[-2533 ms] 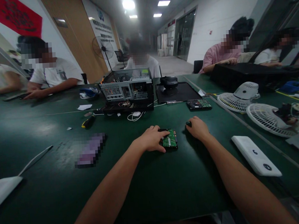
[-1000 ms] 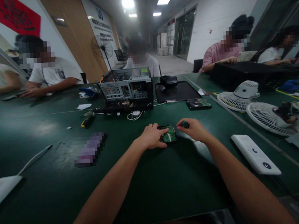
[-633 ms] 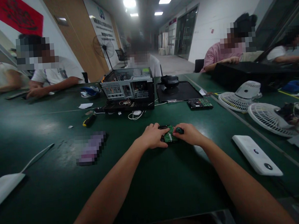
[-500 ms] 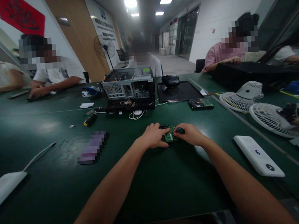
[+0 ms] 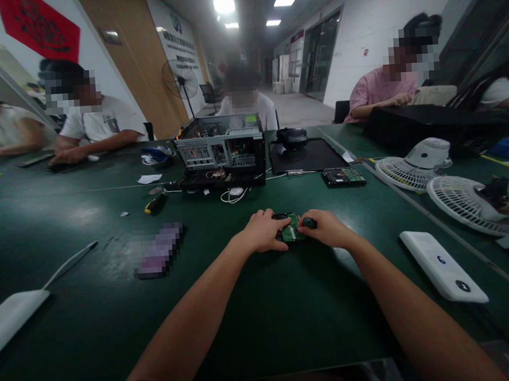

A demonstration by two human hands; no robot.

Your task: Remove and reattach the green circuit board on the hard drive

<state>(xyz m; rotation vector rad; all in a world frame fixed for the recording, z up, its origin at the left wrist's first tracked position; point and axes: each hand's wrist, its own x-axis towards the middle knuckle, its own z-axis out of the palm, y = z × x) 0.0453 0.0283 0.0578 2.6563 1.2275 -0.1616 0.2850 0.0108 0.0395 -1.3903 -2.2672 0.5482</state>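
Observation:
A hard drive (image 5: 290,232) lies on the green table in front of me, its green circuit board facing up. My left hand (image 5: 263,230) grips it from the left, thumb at the near edge and fingers across the far part, hiding much of that side. At the drive's right side, my right hand (image 5: 326,228) is closed around the dark handle of a screwdriver (image 5: 309,223). The screwdriver's tip is hidden by the fingers and cannot be made out.
Beyond the drive stand an opened computer case (image 5: 220,152) and a black panel (image 5: 313,158). A second hard drive (image 5: 344,177) lies right of them. Pliers (image 5: 155,203) and a blurred purple phone (image 5: 161,249) are left; a white power bank (image 5: 442,266) and fan parts (image 5: 466,203) are right.
My view has shifted slightly, so everything sits a little farther right. Both hands keep their places at the hard drive, with no clear movement.

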